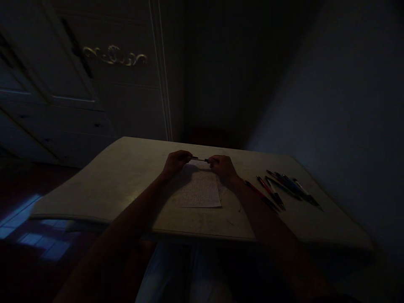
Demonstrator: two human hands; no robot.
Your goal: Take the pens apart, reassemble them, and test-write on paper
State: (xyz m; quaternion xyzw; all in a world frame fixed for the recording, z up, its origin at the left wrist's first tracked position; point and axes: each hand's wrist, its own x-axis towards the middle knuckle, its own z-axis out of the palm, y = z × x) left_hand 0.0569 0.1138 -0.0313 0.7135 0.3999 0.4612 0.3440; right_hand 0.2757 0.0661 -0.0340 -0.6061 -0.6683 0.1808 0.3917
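Left hand (179, 162): pinches pen (200, 159) at 9 o'clock end
Right hand (222, 166): pinches its 3 o'clock end
Written sheet (200, 190): 6 o'clock from pen
Loose pens (284, 188): 4 o'clock

The held pen (200, 159) is coloured whitish along its middle and blackish towards its ends. The sheet of paper (200, 189), dull off-white, is covered all over with fine, dark, close-set marks. A dim cream is shown by the table (126, 168), mottled with yellowish and brownish stains. Among the loose pens (264, 185), red is paired with black on two, and dark blue and whitish tones are seen farther right. The greyish cabinet (132, 105) is decorated with a scrolled gold ornament (114, 55). The wall (341, 105) is tinged bluish grey, the floor (19, 183) dark reddish brown.
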